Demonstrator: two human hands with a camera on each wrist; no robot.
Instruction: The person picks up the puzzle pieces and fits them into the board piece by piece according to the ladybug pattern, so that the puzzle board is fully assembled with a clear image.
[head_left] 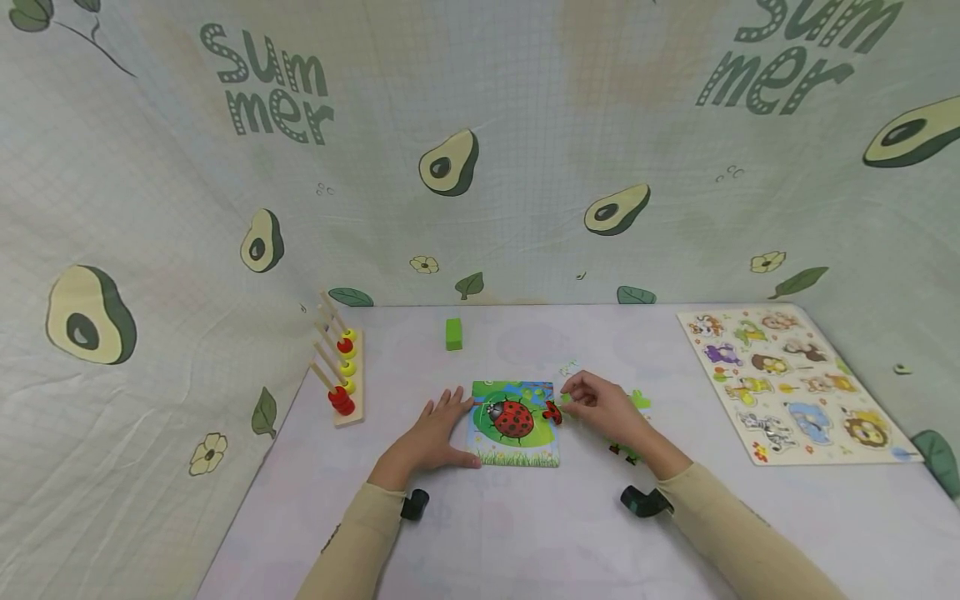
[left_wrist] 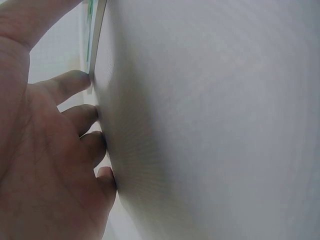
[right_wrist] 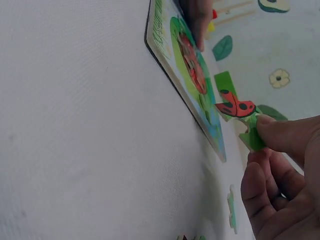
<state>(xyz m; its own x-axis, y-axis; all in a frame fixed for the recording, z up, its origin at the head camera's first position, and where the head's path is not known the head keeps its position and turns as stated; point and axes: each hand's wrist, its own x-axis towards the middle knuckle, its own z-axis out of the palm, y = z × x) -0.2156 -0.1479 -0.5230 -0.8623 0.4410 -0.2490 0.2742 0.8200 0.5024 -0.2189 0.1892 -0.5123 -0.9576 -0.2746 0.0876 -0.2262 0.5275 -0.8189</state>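
Bearing a ladybug puzzle [head_left: 512,419], the pale tabletop [head_left: 517,533] fronts avocado-printed cloth [head_left: 517,100]

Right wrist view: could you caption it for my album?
A right hand pinches a red-and-green puzzle piece near a ladybug board, the left hand showing at its far side.

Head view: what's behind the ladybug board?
Past the ladybug board's far edge: a green block, slightly left, and a small pale piece off the far right corner, near the right hand. Anything under the board is covered.
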